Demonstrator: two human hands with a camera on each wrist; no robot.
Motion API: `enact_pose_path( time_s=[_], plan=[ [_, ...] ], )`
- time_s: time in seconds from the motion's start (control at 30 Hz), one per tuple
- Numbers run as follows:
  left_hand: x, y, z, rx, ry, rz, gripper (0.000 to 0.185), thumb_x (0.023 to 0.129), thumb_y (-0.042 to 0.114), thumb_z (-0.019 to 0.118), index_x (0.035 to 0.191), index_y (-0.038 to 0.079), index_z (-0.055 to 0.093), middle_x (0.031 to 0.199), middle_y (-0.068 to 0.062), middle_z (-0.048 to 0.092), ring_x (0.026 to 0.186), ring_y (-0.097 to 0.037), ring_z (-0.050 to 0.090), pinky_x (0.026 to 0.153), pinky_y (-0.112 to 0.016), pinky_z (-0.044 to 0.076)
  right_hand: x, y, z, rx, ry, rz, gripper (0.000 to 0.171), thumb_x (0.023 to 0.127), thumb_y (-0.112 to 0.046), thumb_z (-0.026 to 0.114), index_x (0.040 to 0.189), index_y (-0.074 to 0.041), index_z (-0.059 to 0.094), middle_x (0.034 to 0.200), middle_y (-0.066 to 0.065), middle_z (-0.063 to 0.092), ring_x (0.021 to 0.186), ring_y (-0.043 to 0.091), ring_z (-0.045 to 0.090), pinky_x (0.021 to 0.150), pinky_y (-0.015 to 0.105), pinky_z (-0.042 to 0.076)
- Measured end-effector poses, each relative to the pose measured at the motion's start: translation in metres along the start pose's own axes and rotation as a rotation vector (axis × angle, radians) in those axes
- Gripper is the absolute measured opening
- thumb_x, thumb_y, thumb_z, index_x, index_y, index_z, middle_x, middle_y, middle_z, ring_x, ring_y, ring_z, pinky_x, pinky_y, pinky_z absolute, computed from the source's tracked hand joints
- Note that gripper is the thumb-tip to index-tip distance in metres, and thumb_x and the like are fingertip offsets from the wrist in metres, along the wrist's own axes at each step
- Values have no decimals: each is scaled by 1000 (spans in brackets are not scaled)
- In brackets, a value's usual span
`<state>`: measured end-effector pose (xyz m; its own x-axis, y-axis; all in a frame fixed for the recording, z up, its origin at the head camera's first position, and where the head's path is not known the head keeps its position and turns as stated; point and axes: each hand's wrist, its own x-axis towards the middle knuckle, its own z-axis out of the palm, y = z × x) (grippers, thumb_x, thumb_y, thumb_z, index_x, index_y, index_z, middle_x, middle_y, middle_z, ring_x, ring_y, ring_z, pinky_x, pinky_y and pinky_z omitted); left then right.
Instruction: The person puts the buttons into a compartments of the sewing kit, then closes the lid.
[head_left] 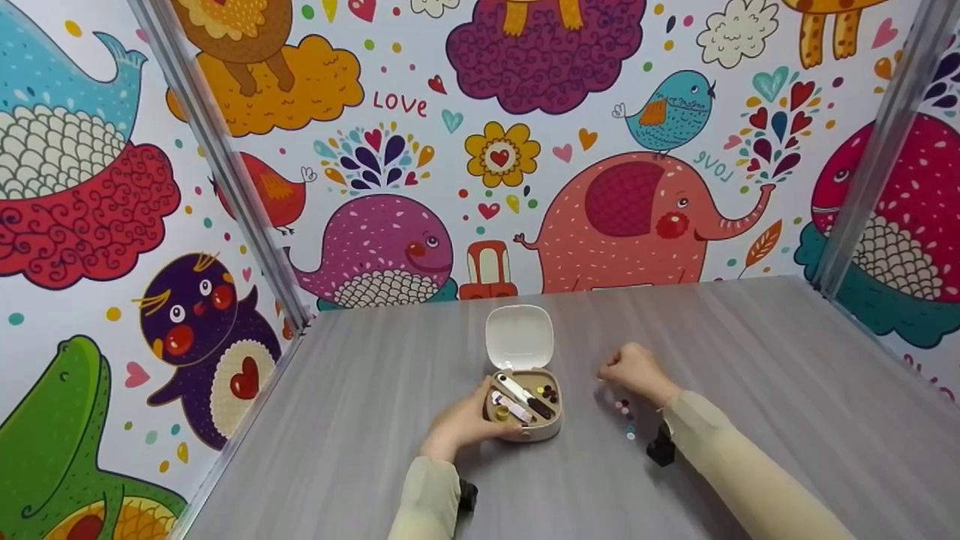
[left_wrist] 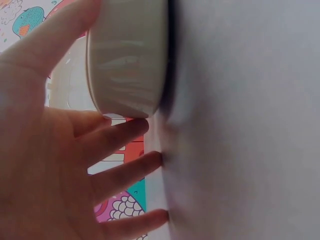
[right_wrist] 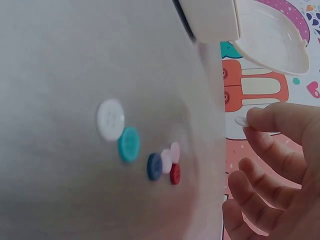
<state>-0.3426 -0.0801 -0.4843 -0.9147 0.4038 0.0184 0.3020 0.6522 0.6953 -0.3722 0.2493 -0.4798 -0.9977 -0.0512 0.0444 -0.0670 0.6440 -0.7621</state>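
A small cream box (head_left: 546,430) stands on the table with its lid (head_left: 519,337) raised. My left hand (head_left: 459,424) holds it at the left side, between thumb and forefingers. Inside lie a slim white tool with a dark end (head_left: 523,394), a gold round piece (head_left: 502,412) and several yellow and dark red buttons (head_left: 551,394). To the right of the box, my right hand (head_left: 636,371) pinches a small white button (right_wrist: 241,121) between thumb and forefinger, above the table.
Loose buttons lie on the grey table (head_left: 360,420) near my right wrist: a white button (right_wrist: 111,120), a teal button (right_wrist: 129,144), a dark blue button (right_wrist: 155,167), a red button (right_wrist: 175,174) and two pink ones. Printed panels (head_left: 405,172) with metal posts stand around the table.
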Motion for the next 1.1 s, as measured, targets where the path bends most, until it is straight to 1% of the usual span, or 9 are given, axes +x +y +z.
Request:
enact_pose_path(
  time_s=[0.3, 0.53, 0.63, 0.77, 0.87, 0.9, 0.97, 1.0, 1.1],
  plan=[
    [-5, -5, 3, -24, -21, -11, 115, 83, 39, 93, 169, -6, 31, 158, -37, 53, 137, -57, 59, 113, -69, 48, -3, -5, 13, 32, 8, -42, 27, 87, -2, 73, 63, -11, 64, 56, -10, 51, 52, 6, 43, 49, 22, 32],
    [0, -2, -1, -54, -22, 1, 116, 83, 39, 92, 170, -5, 29, 160, -36, 51, 140, -56, 57, 116, -68, 46, 3, -16, 13, 15, 49, -114, 16, 84, -4, 74, 69, 2, 75, 58, -11, 56, 53, 5, 45, 51, 20, 33],
    [0, -1, -3, -33, -16, -3, 115, 84, 39, 91, 170, -5, 29, 158, -36, 53, 138, -56, 59, 114, -68, 48, 5, -21, 15, 31, 31, -111, 15, 85, -5, 75, 73, 3, 77, 61, -11, 58, 55, 5, 47, 51, 21, 35],
    [3, -1, -5, -5, -3, -2, 114, 84, 41, 92, 169, -6, 32, 156, -37, 54, 137, -56, 60, 113, -67, 49, 9, -26, 17, 46, 39, -148, 13, 83, -3, 75, 71, 2, 76, 63, -10, 61, 56, 5, 46, 54, 21, 36],
    [6, -5, -5, -9, 3, 11, 117, 83, 45, 92, 169, -7, 32, 157, -37, 53, 137, -57, 59, 112, -67, 49, 10, -28, 18, 53, 51, -179, 15, 82, -3, 75, 68, 0, 74, 62, -11, 60, 56, 4, 45, 54, 20, 34],
    [10, -12, -2, 9, 10, 24, 117, 83, 51, 91, 169, -6, 33, 156, -37, 54, 135, -56, 61, 111, -66, 51, 11, -29, 19, 59, 55, -186, 15, 82, -4, 76, 67, -1, 73, 61, -12, 59, 55, 4, 45, 54, 20, 34],
    [12, -16, 0, 7, 13, 39, 120, 83, 54, 90, 168, -6, 33, 156, -38, 53, 133, -58, 61, 110, -67, 51, 10, -29, 21, 71, 50, -196, 17, 83, -4, 76, 67, 1, 72, 60, -12, 58, 55, 4, 44, 54, 20, 33],
    [15, -24, 4, 25, 15, 48, 120, 84, 61, 88, 169, -5, 33, 155, -38, 55, 132, -56, 63, 108, -65, 53, 10, -29, 22, 74, 44, -197, 18, 84, -4, 77, 67, 1, 72, 60, -12, 58, 54, 4, 44, 54, 19, 33],
    [14, -27, 7, 19, 0, 50, 122, 84, 62, 88, 169, -6, 33, 154, -39, 55, 130, -57, 63, 107, -66, 53, 7, -28, 25, 81, 30, -188, 17, 84, -3, 77, 68, 1, 73, 61, -11, 59, 54, 4, 44, 53, 19, 34]
  ],
)
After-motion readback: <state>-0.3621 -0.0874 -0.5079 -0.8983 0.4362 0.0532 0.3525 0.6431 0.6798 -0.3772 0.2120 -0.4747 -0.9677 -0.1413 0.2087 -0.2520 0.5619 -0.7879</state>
